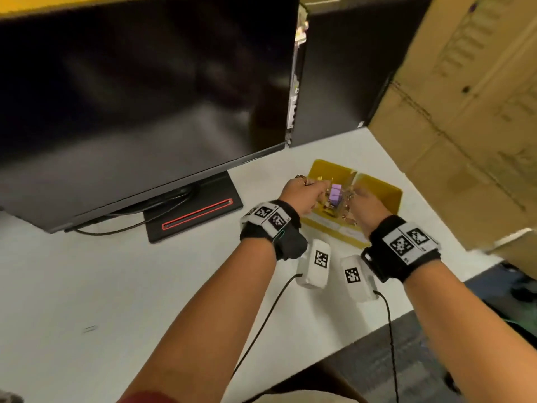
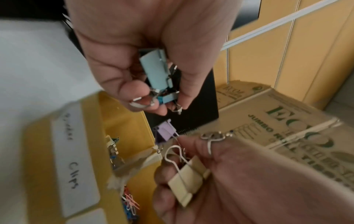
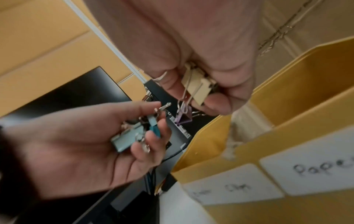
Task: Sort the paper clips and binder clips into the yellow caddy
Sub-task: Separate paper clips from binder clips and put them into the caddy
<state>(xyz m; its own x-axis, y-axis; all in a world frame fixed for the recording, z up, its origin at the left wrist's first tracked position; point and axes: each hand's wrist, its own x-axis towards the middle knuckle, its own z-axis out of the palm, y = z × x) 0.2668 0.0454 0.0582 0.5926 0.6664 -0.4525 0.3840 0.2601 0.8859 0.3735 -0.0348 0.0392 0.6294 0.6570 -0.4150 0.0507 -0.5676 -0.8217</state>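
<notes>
Both hands hover over the yellow caddy [image 1: 386,196], which stands on the white table. My left hand [image 1: 299,193] curls its fingers round light blue binder clips [image 2: 155,71] and a darker blue one [image 2: 167,97]. My right hand [image 1: 367,206] pinches a beige binder clip [image 2: 188,178]. A purple binder clip [image 1: 337,189] dangles from it by its wire handles [image 3: 182,117], between the two hands. The caddy [image 2: 38,151] has handwritten labels on its front [image 3: 314,166]. One compartment holds binder clips [image 2: 114,150], another holds coloured paper clips [image 2: 131,203].
A large dark monitor [image 1: 145,97] on a black stand [image 1: 197,213] fills the left and back. Stacked cardboard boxes [image 1: 470,126] crowd the right. Two white tagged blocks [image 1: 315,263] with cables lie in front of the caddy. The table edge [image 1: 377,330] runs near my right forearm.
</notes>
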